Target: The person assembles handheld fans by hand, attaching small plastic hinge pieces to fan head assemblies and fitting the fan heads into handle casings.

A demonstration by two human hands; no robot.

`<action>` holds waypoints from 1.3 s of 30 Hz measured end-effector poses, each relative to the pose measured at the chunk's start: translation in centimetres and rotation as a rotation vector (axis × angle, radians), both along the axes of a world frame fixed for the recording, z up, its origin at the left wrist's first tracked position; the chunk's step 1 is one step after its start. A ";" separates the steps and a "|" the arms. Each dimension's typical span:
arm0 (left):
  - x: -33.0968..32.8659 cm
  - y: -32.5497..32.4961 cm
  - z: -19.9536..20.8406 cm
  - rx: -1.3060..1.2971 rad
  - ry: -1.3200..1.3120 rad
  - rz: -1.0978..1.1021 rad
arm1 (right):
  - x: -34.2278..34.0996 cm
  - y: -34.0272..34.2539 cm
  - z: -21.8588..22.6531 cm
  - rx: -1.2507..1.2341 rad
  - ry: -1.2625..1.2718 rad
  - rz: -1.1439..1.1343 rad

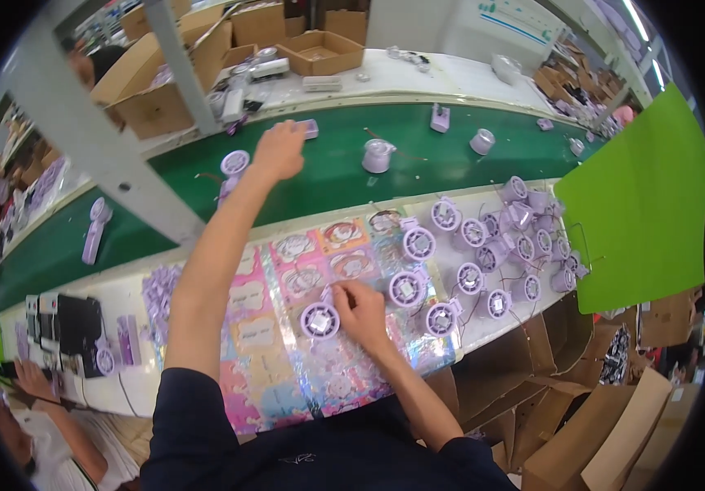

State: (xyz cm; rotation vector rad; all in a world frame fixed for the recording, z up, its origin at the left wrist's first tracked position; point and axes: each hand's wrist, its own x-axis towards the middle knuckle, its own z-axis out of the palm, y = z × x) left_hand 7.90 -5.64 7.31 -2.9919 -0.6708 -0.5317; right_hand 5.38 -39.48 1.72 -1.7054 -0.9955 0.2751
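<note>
My left hand (280, 150) reaches far out over the green conveyor belt. Its fingers are bent against a small light-purple plastic housing (310, 128), and their undersides are hidden. Close to my body, my right hand (359, 311) is closed, thumb and fingers pinching the edge of a round purple fan head (319, 321). This fan head has a spoked ring and a pale square at its centre, and it is held over the colourful printed sheet (258, 364). Just right of that hand sits another fan head (407, 289).
Many similar fan heads (469, 278) with thin wires crowd the table's right, before a green panel (639, 204). On the belt (336, 180) lie a handheld fan (96, 231) and a cup-shaped part (377, 155). A grey post (115, 147) rises left; another person's hand (35, 380) shows lower left.
</note>
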 end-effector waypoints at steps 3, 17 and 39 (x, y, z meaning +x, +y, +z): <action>0.5 5.0 -1.1 -0.036 0.108 0.092 | -0.4 0.5 0.3 0.006 0.024 -0.013; 4.5 1.7 -2.4 -0.481 0.184 0.126 | 0.1 0.9 0.6 -0.018 0.033 -0.093; -21.5 -19.1 0.7 -0.255 -0.036 0.230 | -2.7 -2.7 2.5 0.021 -0.621 0.225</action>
